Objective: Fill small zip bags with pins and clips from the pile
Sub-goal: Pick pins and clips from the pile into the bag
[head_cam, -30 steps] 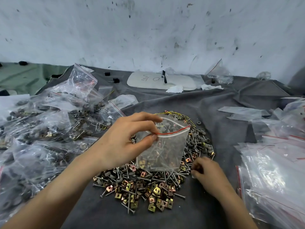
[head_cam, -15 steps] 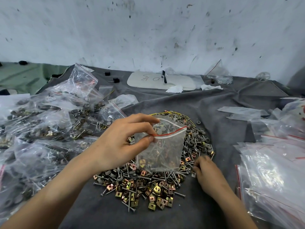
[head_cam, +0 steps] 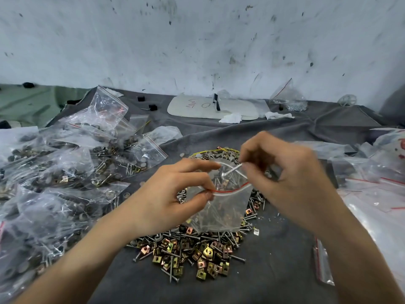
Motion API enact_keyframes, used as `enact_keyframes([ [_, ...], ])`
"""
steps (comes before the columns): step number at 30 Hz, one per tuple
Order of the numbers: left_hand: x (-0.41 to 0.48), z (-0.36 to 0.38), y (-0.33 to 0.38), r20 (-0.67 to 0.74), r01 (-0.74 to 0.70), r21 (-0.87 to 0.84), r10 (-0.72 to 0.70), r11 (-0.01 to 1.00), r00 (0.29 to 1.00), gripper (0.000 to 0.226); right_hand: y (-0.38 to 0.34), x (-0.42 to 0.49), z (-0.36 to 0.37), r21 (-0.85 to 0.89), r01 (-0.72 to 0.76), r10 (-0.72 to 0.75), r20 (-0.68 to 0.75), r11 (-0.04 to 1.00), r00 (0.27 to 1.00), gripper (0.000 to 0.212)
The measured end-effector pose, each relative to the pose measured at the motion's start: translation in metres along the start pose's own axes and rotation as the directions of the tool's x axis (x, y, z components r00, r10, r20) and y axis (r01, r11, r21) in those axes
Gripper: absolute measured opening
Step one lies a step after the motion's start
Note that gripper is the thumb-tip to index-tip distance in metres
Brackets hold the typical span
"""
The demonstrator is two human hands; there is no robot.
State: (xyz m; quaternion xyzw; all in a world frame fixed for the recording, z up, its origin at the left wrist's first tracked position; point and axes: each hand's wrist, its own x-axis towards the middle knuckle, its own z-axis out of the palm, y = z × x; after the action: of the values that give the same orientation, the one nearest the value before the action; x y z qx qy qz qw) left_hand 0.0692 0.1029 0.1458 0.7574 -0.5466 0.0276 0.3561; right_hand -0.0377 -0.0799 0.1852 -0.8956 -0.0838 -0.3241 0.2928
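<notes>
The left hand [head_cam: 173,198] is pinching the open zip bag [head_cam: 223,211] by its rim above the pile [head_cam: 192,253]; the right hand [head_cam: 291,178] is pinching a pin [head_cam: 232,170] at its mouth.

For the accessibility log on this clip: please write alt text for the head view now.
A person's left hand pinches open a small zip bag above the pile of pins and clips while the right hand holds a pin at its mouth. Filled bags lie left, empty bags right, on a grey cloth.
</notes>
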Motion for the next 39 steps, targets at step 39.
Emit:
enact_keyframes([
  [39, -0.011, -0.011, -0.006, -0.105, 0.053, 0.005, -0.052, 0.999, 0.993, 0.031, 0.149, -0.101, 0.093, 0.131, -0.648, 0.66, -0.094, 0.751, 0.746, 0.024],
])
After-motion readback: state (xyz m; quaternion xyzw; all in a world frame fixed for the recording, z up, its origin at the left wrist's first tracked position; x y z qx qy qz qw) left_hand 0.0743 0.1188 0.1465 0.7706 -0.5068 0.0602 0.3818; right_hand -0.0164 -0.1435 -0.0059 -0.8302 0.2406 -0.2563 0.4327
